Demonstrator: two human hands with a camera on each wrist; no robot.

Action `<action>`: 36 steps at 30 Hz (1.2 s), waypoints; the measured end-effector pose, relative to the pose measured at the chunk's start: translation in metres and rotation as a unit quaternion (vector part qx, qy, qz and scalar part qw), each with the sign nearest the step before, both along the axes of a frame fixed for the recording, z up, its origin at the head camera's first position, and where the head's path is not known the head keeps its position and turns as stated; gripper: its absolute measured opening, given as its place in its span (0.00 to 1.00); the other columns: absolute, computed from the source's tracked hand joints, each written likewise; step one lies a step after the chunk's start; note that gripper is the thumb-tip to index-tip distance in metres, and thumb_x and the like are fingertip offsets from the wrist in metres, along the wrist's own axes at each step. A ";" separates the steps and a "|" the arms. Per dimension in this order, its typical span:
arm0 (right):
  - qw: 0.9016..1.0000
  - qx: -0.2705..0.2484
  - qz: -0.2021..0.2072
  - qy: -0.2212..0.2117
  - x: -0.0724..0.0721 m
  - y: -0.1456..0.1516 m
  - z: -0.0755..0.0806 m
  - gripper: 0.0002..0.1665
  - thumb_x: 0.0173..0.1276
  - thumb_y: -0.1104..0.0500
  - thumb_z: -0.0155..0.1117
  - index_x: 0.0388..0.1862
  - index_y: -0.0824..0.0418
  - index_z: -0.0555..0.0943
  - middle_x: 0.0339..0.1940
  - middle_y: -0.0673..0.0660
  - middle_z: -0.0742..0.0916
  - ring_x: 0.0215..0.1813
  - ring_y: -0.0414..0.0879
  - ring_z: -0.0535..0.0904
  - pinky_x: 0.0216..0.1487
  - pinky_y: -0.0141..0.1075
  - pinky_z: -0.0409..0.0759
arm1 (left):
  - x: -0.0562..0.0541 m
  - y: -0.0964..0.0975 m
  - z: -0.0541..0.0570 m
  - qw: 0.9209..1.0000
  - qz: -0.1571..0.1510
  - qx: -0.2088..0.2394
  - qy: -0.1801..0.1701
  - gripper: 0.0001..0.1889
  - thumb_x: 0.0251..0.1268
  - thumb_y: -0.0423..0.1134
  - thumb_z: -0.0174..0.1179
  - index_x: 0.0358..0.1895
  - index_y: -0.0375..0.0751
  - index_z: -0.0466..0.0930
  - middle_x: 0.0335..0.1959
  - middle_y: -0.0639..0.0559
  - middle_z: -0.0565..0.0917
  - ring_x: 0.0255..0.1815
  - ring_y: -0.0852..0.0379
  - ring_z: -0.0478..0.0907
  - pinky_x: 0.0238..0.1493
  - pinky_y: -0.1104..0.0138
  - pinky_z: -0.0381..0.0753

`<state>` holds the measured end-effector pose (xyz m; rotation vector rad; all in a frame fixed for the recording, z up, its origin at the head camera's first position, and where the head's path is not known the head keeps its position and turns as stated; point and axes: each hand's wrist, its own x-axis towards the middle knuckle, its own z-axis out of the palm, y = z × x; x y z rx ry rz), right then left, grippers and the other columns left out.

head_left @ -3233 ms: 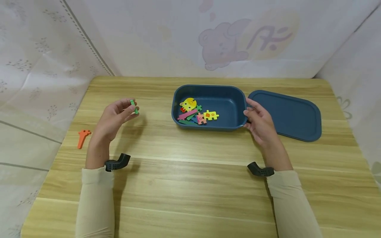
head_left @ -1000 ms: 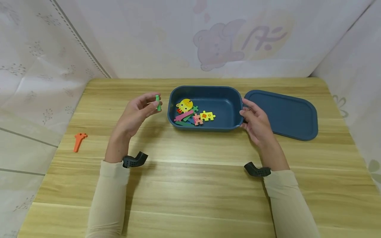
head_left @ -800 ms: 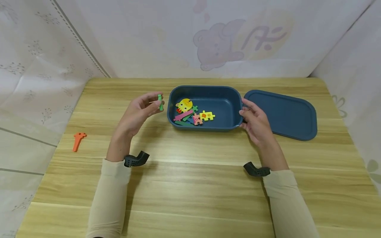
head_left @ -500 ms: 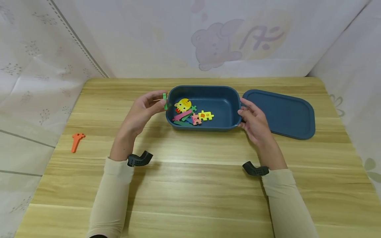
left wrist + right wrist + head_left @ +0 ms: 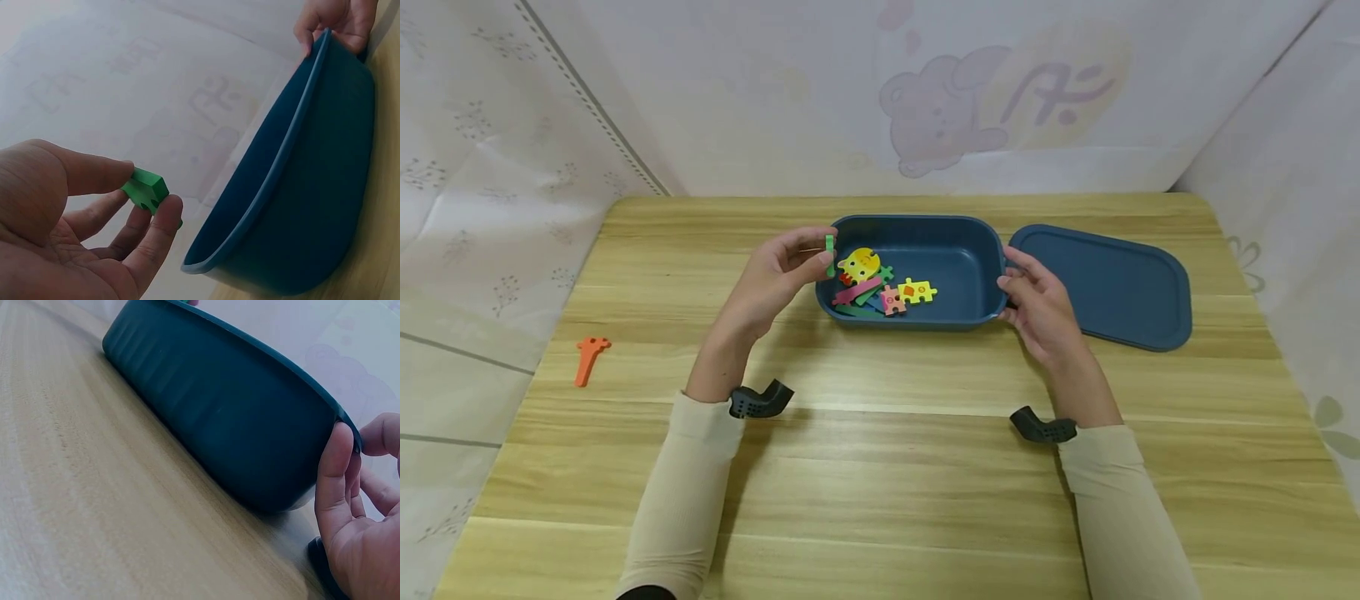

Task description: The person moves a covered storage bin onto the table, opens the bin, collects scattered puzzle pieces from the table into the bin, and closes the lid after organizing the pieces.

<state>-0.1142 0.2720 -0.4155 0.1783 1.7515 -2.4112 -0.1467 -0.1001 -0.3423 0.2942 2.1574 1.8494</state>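
My left hand pinches a small green puzzle piece between thumb and fingertips. In the head view, hand and piece overlap the left end of a dark blue box. My right hand grips the box's right end at the rim, thumb on top and fingers beneath, as the right wrist view shows. Inside the box, at its left, lie a yellow animal-face piece, a pink strip, a yellow piece, a salmon piece and several green and blue ones, partly covering each other.
A blue lid lies on the wooden table right of the box, partly behind my right hand. An orange puzzle piece lies near the table's left edge. Patterned fabric hangs behind the table.
My left hand has carried the green puzzle piece rightward from the table's left side to the box's left end. My right hand has kept its grip on the box.
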 end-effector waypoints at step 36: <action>1.000 -0.007 0.000 0.005 0.000 0.000 0.000 0.37 0.81 0.62 0.61 0.85 0.56 0.62 0.50 0.52 0.76 0.34 0.38 0.77 0.30 0.27 0.82 | 0.010 0.033 -0.012 0.970 0.000 -0.088 0.225 0.18 0.75 0.29 0.63 0.65 0.40 0.84 0.66 0.44 0.85 0.66 0.49 0.84 0.62 0.54 0.88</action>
